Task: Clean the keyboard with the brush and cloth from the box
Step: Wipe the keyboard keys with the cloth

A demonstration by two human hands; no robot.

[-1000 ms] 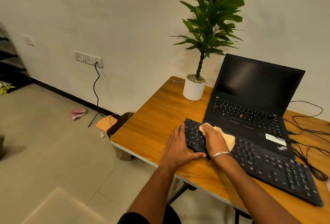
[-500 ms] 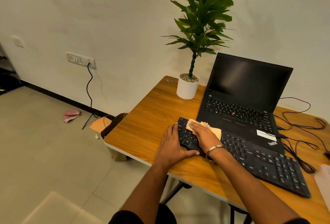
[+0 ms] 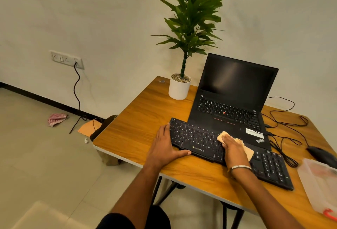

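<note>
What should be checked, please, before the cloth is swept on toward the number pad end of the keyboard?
1. Cloth lies flat on the keyboard under the right hand: ok.
2. Left hand steadies the keyboard's left end: ok.
3. Keys ahead, to the right, free of objects: ok.
4. Laptop clear of the wiping path: ok, it sits behind.
5. Plastic box clear of the keyboard's right end: ok.
6. Keys already wiped are clean: cannot tell.
</note>
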